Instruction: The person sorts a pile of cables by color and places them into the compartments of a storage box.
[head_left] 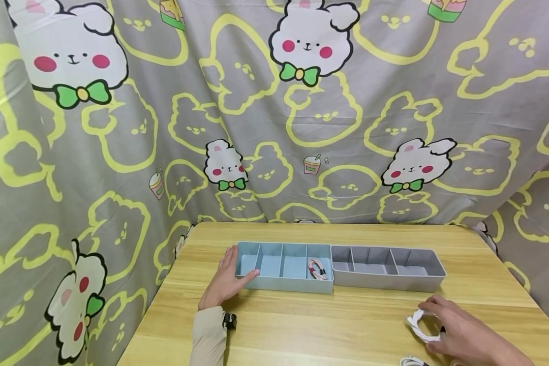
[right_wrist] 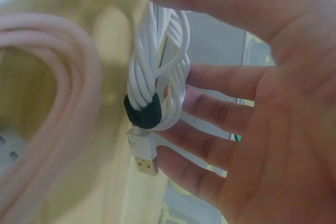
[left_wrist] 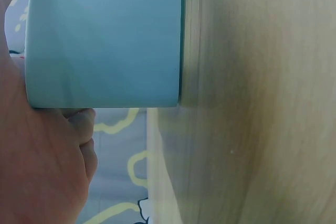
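Observation:
A light-blue divided storage box [head_left: 288, 284] stands on the table, with a bundled pale cable [head_left: 324, 275] in its rightmost compartment. My left hand [head_left: 226, 280] grips the box's left end, thumb along the front wall and fingers at the end. In the left wrist view the box's plain blue wall [left_wrist: 105, 40] fills the upper left, and it partly hides the fingers. To the front right, my right hand [head_left: 468, 333] holds a coiled white USB cable [right_wrist: 142, 77] between thumb and fingers. A black band wraps the coil, and its USB plug [right_wrist: 146, 165] points downward.
A grey divided box [head_left: 389, 281] adjoins the blue one on the right. Near the front edge of the view lies another white cable [head_left: 412, 361]. The right wrist view shows a thick pink cable [right_wrist: 86, 77] beside the held coil. A patterned curtain [head_left: 265, 127] hangs behind the table.

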A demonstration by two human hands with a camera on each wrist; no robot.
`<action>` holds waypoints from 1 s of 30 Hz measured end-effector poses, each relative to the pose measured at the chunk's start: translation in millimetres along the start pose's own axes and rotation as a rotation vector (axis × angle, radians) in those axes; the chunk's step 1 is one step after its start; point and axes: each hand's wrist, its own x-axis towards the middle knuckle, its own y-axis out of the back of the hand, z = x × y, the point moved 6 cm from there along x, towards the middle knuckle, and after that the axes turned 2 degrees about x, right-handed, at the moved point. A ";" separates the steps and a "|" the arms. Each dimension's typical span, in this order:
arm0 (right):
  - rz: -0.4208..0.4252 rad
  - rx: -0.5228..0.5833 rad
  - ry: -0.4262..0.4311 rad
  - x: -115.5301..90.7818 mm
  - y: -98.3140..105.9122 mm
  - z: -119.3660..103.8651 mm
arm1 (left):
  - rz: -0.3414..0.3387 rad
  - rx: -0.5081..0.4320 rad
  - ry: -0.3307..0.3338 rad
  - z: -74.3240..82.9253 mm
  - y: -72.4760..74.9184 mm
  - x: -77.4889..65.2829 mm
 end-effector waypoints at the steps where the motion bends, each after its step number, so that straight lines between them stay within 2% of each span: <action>1: -0.001 -0.001 -0.011 0.5 0.6 0.2 | 0.003 -0.002 -0.004 0.2 0.1 0.0; 3: 0.012 -0.011 -0.015 0.6 2.1 -0.3 | 0.004 0.000 -0.004 0.2 0.1 0.0; 11: 0.163 -0.114 0.090 -4.2 9.9 -7.0 | 0.006 -0.002 -0.009 0.9 1.2 -0.5; 18: 0.151 -0.093 0.043 -3.3 15.2 -8.2 | 0.011 0.020 -0.020 1.0 2.0 0.2; 30: 0.161 -0.084 0.035 -5.2 23.2 -11.6 | 0.024 0.072 -0.038 4.0 4.1 -0.2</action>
